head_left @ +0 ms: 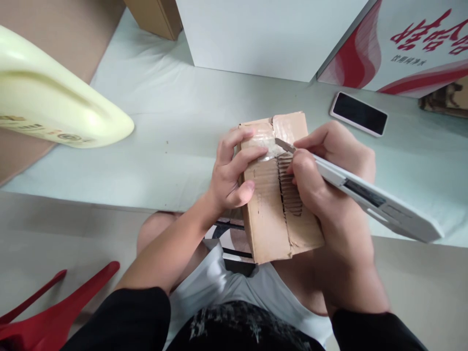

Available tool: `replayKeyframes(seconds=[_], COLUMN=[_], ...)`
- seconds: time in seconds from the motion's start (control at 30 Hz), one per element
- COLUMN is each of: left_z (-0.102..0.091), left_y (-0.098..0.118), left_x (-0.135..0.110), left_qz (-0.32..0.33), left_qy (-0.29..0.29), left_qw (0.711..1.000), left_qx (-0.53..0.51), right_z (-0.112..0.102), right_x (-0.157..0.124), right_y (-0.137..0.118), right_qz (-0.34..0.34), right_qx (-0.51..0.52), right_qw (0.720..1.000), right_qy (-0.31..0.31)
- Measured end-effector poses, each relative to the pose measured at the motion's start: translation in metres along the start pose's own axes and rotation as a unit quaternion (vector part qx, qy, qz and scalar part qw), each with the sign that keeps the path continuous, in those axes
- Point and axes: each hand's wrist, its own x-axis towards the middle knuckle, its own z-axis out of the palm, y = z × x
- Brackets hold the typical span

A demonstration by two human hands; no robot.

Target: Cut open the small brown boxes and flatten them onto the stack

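Note:
A small brown cardboard box [270,219] rests on my lap, its taped top seam torn and showing corrugation. My left hand [234,168] is closed round the box's left edge, with the fingers on the strip of clear tape [261,141]. My right hand [329,161] is closed on a white utility knife [369,195]. The knife's blade tip [283,144] touches the tape at the seam near the box's far end, and its handle sticks out to the right.
A pale sheet [175,136] covers the floor ahead. On it lie a phone [358,113], a large white box [263,34] and a red-and-white printed carton [409,44]. A cream plastic object [54,102] sits at left, a red plastic piece [62,312] at lower left.

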Motion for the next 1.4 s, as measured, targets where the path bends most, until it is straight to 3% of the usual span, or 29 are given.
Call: replayKeyframes(seconds=[0.13,0.27,0.57,0.97,1.23,1.4], left_z=[0.004,0.005,0.006,0.004,0.007,0.004], left_y=[-0.004,-0.003,0.000,-0.001,-0.005,-0.003], left_x=[-0.001,0.000,0.002,-0.001,-0.004,-0.004], left_qz=[0.026,0.011,0.021,0.004,-0.003,-0.021], left_qy=[0.035,0.024,0.052,0.028,0.025,-0.001], left_qw=[0.999,0.999,0.998,0.999,1.000,1.000], left_qx=[-0.001,0.019,-0.041,-0.022,0.006,0.021], right_z=[0.003,0.006,-0.001,0.002,0.000,0.000], right_x=[0.007,0.014,0.000,0.000,0.007,0.002], right_y=[0.014,0.028,0.002,0.008,0.008,0.002], right_qz=[-0.009,-0.036,-0.007,-0.017,0.004,0.017], right_qx=[-0.001,0.003,0.021,0.051,0.008,0.027], right_qw=[1.000,0.999,1.000,0.998,0.999,0.999], right_qy=[-0.015,-0.026,-0.001,0.019,-0.046,-0.018])
